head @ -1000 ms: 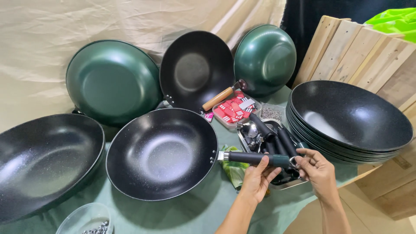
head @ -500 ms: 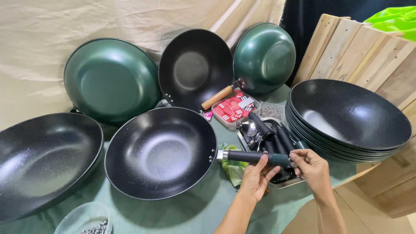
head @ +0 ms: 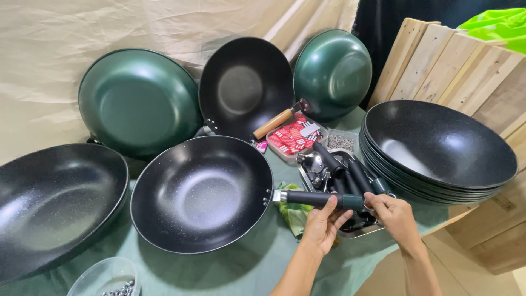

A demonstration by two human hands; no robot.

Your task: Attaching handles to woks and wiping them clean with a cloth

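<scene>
Wok [head: 201, 193] — black, speckled inside, round; lies flat on the green-covered counter [head: 257, 268], centre front. Its handle [head: 320, 199], dark with a metal collar at the rim end, points right, level, above a green packet [head: 295, 215].

Left hand [head: 322, 225] — under and around the middle of the handle, fingers curled up over it; grip closed on the handle.

Right hand [head: 395, 215] — at the handle's far end, fingertips pinched on the end cap; grip narrow, holding the handle tip.

Tray [head: 308, 160] — metal, just behind the hands; holds loose dark handles [head: 350, 172] and small metal fittings.

Box [head: 293, 138] — clear, with red pieces, behind the tray, a small heap of screws just to its right.

Stack of woks [head: 438, 151] — black, nested, right side, resting against wooden boards [head: 438, 66].

Large wok [head: 55, 203] — black, far left, its rim close to the held wok.

Propped at the back against the cloth: green pan [head: 139, 101], underside out; black wok with a wooden handle [head: 244, 85]; green bowl-shaped pan [head: 333, 72].

Bowl [head: 104, 277] — clear, front left edge, small metal parts inside.
</scene>
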